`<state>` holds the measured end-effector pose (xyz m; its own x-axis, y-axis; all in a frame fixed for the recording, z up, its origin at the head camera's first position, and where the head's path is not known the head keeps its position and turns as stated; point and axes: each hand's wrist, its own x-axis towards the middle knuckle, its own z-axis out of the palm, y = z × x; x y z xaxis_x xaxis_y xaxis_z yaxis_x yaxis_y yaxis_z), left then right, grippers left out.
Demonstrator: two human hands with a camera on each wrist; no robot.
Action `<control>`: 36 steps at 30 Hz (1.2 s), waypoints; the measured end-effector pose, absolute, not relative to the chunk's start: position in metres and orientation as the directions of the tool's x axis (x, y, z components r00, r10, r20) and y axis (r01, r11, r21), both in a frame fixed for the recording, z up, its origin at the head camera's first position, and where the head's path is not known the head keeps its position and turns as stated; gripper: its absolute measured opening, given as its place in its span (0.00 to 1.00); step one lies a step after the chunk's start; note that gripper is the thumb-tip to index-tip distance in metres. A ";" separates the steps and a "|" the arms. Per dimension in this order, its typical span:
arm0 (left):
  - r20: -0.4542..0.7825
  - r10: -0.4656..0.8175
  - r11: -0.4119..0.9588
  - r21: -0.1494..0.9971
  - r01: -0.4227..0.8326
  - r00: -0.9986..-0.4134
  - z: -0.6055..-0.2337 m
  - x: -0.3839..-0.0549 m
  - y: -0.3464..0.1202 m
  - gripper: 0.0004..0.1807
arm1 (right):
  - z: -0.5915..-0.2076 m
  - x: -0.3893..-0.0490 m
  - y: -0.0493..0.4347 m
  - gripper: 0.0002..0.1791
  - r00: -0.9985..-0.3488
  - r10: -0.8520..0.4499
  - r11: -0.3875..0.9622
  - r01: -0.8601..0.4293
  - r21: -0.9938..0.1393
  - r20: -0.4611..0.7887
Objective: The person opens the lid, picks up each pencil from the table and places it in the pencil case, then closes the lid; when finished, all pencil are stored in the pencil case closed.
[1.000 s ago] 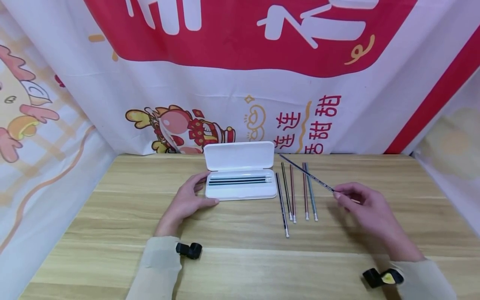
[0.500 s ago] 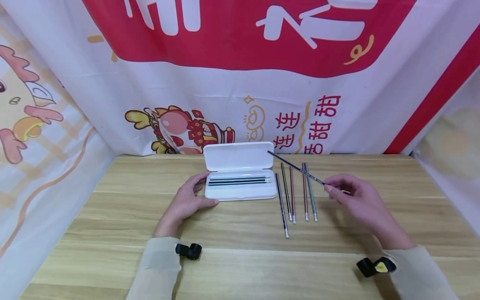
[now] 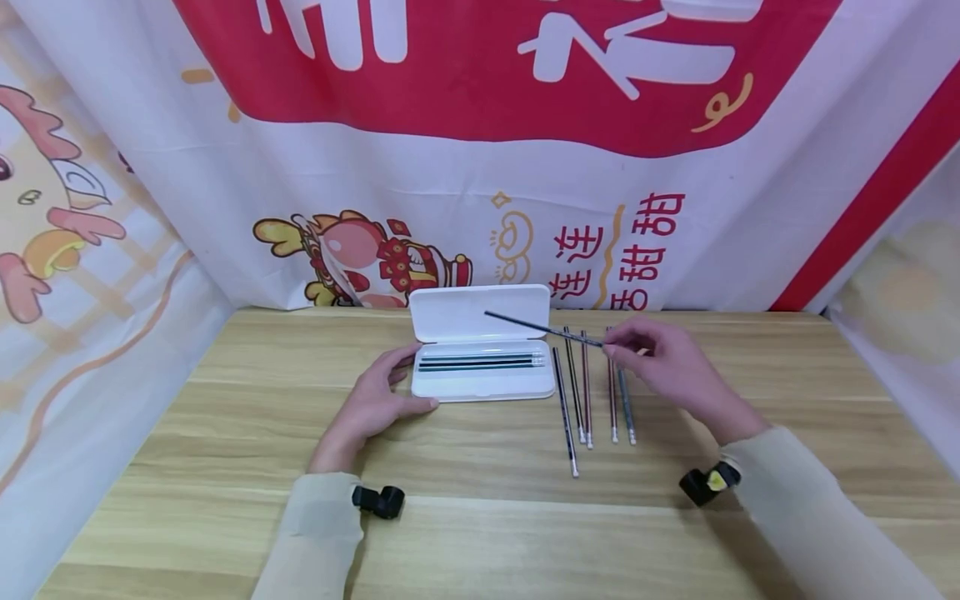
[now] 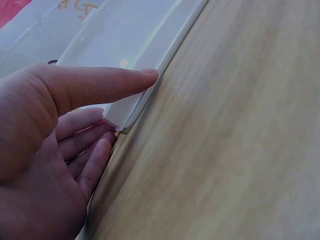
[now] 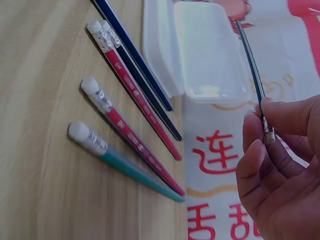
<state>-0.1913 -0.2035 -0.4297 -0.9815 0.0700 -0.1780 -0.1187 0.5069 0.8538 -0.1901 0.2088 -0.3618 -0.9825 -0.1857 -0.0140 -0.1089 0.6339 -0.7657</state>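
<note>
A white pencil case (image 3: 480, 386) lies on the table with its lid (image 3: 472, 312) raised. Inside it are several dark and teal pencils (image 3: 472, 362), eraser ends to the right. My left hand (image 3: 373, 396) holds the case's left end, thumb on the front edge (image 4: 125, 82) and fingers around the end. Between thumb and fingertips, my right hand (image 3: 667, 362) pinches a dark pencil (image 3: 525, 323) near its eraser end. That pencil is raised above the table, its tip pointing left in front of the lid. In the right wrist view its white eraser (image 5: 270, 137) shows by the fingers.
Right of the case lie several loose pencils: a dark blue one (image 3: 565, 412), a black one (image 3: 573, 387), two red ones, the nearer to the case (image 3: 586, 392), and a teal one (image 3: 627, 408). A printed cloth (image 3: 480, 167) hangs behind the wooden table (image 3: 480, 542).
My right hand has moved left and slightly away from me with the pencil, whose tip has swung from beside the lid to in front of it. The left hand stays put.
</note>
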 end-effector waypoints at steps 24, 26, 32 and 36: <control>-0.167 0.065 0.521 0.847 -0.109 -0.984 -0.428 -0.191 -0.201 0.51 | -0.391 -0.238 0.131 0.08 -0.958 -0.286 0.668 -0.199 -0.717 -0.001; -0.164 0.067 0.520 0.848 -0.106 -0.984 -0.429 -0.192 -0.201 0.51 | -0.392 -0.239 0.128 0.08 -0.960 -0.278 0.676 -0.207 -0.707 0.015; -0.162 0.075 0.519 0.849 -0.100 -0.984 -0.429 -0.192 -0.202 0.51 | -0.398 -0.242 0.123 0.08 -0.970 -0.238 0.691 -0.211 -0.691 0.058; -0.165 0.073 0.517 0.850 -0.104 -0.984 -0.430 -0.193 -0.202 0.51 | -0.398 -0.241 0.121 0.08 -0.979 -0.196 0.698 -0.183 -0.693 0.062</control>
<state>-0.1926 -0.2017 -0.4295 -0.9836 0.0729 -0.1649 -0.1041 0.5170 0.8496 -0.2412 0.1208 -0.3984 -0.9787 -0.1958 0.0618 -0.1833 0.6976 -0.6927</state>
